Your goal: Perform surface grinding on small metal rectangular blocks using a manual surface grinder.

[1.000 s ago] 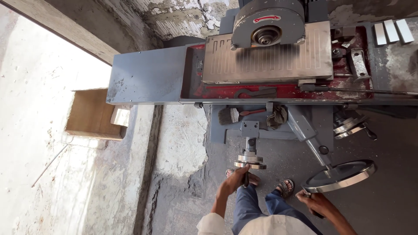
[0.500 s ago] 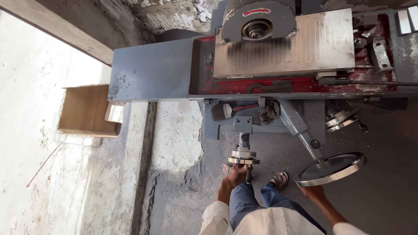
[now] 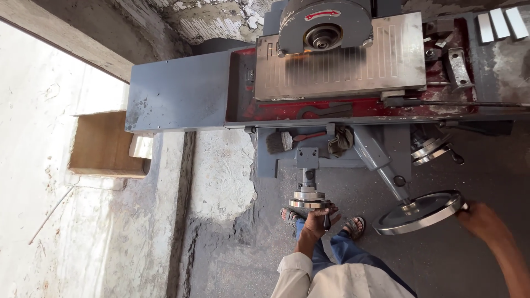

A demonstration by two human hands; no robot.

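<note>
Left hand (image 3: 317, 221) is closing its fingers around the small handwheel (image 3: 309, 201) under the grey grinder table (image 3: 182, 96); right hand (image 3: 480, 218) is gripping the rim of the large handwheel (image 3: 422, 212) beside it.

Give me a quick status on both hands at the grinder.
Left hand gripping the small handwheel. Right hand on the rim of the large handwheel. Grinding wheel guard sits over the steel table; nothing blocks either wheel.
</note>
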